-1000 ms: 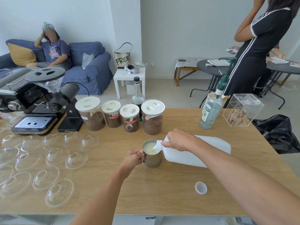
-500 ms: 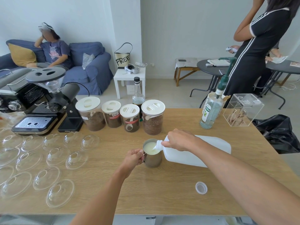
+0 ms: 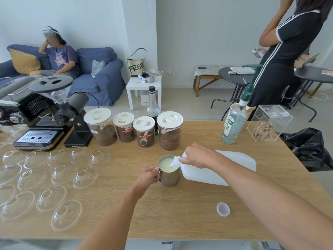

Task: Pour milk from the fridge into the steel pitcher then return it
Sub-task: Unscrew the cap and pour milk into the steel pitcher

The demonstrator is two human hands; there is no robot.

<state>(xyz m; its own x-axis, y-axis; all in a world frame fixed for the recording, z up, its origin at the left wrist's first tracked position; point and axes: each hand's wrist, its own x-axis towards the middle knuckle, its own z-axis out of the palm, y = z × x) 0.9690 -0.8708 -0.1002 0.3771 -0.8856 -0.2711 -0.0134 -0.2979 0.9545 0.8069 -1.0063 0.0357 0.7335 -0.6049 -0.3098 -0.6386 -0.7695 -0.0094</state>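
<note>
A steel pitcher point(image 3: 170, 177) stands on the wooden table point(image 3: 180, 213), holding white milk close to its rim. My left hand point(image 3: 146, 175) grips the pitcher's handle on its left side. A white plastic milk jug point(image 3: 221, 168) lies tilted almost flat, its spout over the pitcher's rim, with a stream of milk running in. My right hand point(image 3: 198, 156) grips the jug near its neck. The jug's white cap point(image 3: 223, 209) lies upside down on the table, to the front right.
Four lidded canisters point(image 3: 133, 129) stand just behind the pitcher. Several clear dome lids point(image 3: 59, 174) cover the table's left side, beside an espresso machine point(image 3: 34, 127) and grinder point(image 3: 70, 109). A syrup bottle point(image 3: 233, 123) and acrylic box point(image 3: 269, 122) sit at the back right. Two people are beyond the table.
The milk level in the pitcher has crept up slightly. Both hands, the jug and the pitcher have stayed in place.
</note>
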